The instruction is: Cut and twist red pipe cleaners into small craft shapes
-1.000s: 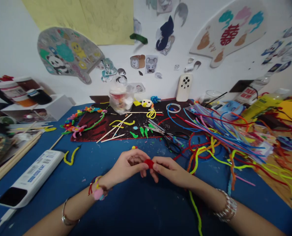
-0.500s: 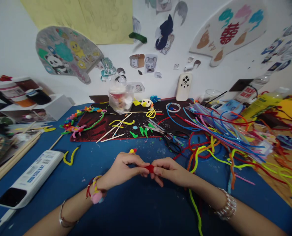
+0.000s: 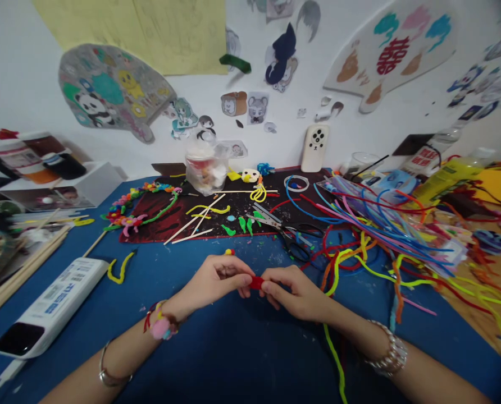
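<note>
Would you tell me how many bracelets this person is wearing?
3: a silver bangle and a pom-pom bracelet on the left arm, a silver link bracelet on the right wrist.

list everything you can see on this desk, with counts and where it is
fuzzy red pipe-cleaner piece: one, red, pinched between both hands
steel scissors with black handles: one pair, silver and black, right end of mat
patterned craft mat: one, black and red, beyond the hands
pipe-cleaner flower garland: one, multicoloured, left end of mat
loose pipe-cleaner heap: one, multicoloured, right side
rectangular box with blue lettering: one, white, left of the hands
left hand: one, left of the red piece
right hand: one, right of the red piece
</note>
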A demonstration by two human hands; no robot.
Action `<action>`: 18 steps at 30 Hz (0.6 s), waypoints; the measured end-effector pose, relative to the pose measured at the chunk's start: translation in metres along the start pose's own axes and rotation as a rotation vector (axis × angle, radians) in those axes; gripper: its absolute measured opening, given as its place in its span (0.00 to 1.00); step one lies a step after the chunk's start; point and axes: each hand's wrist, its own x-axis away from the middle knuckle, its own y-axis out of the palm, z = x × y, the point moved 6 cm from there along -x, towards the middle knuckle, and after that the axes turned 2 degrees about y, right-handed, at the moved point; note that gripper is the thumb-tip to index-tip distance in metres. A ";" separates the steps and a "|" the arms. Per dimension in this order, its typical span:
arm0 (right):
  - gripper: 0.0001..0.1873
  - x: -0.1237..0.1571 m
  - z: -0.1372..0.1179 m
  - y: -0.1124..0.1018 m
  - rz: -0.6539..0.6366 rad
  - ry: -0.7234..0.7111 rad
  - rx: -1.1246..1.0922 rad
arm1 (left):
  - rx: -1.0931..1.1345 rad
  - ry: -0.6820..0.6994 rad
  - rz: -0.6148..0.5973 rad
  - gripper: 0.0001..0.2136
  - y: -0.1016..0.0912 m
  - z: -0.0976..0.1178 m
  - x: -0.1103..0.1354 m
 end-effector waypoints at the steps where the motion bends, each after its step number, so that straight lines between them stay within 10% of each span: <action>1: 0.15 0.000 -0.002 0.000 0.013 -0.032 0.069 | 0.007 -0.031 -0.017 0.08 0.002 -0.003 -0.001; 18: 0.17 0.014 -0.014 -0.011 0.295 -0.583 0.772 | 0.067 0.012 -0.015 0.09 0.008 -0.007 -0.002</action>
